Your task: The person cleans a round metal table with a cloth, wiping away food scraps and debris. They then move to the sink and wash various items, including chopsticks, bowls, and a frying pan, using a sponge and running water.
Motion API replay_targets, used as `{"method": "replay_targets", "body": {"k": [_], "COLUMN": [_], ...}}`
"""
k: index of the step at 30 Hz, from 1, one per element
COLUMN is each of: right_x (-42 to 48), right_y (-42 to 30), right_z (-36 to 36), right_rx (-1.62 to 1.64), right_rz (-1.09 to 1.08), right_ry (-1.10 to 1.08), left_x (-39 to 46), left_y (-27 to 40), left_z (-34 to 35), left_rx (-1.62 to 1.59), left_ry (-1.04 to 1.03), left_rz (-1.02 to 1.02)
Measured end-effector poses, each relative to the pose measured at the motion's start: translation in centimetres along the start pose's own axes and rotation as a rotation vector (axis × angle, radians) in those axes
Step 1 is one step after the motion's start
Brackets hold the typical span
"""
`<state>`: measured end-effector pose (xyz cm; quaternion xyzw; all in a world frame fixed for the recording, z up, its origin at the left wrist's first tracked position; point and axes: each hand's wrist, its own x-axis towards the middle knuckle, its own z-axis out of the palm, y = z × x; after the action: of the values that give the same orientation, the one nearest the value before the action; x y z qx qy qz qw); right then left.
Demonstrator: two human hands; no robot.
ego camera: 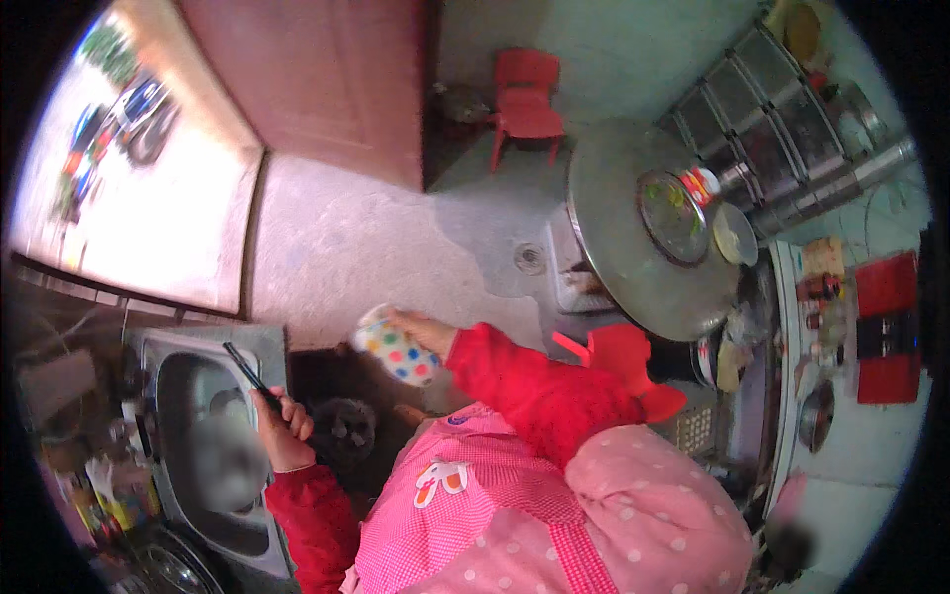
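Observation:
My left hand is closed around a pair of dark chopsticks, whose ends point up and away over the near rim of a stainless steel sink. In front of my body my right hand grips a white item with coloured polka dots, slightly blurred; whether it is a cloth or a bowl I cannot tell. Its fingers are partly hidden behind that item. Inside the sink lie pale, blurred things that I cannot make out.
A round metal table at the right carries a glass-like plate with greens and a bowl. Beyond stand a small red chair and a brown door. A red plastic stool is beside my right arm. A stove counter runs along the right.

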<state>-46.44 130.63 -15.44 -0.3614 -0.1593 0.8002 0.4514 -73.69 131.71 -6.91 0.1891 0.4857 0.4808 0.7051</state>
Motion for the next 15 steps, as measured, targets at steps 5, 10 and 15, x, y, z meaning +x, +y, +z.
{"method": "replay_targets", "body": {"k": [5,10,15], "right_x": [-21.4,-41.5,-54.6], "right_y": [-2.9,-3.9,-7.3], "right_z": [-19.6,-38.9,-49.4], "right_rx": [0.303,0.298,0.029], "right_rz": [-0.414,-0.925,-0.810], "right_ry": [0.603,1.209,1.881], "left_x": [2.4,3.0,2.8], "left_y": [-7.9,-15.6,-18.8], "left_z": [13.4,24.4,33.6], "left_rx": [0.145,0.384,0.646], "left_ry": [-0.202,-0.275,-0.314], "left_rz": [-0.235,-0.207,-0.111]}}
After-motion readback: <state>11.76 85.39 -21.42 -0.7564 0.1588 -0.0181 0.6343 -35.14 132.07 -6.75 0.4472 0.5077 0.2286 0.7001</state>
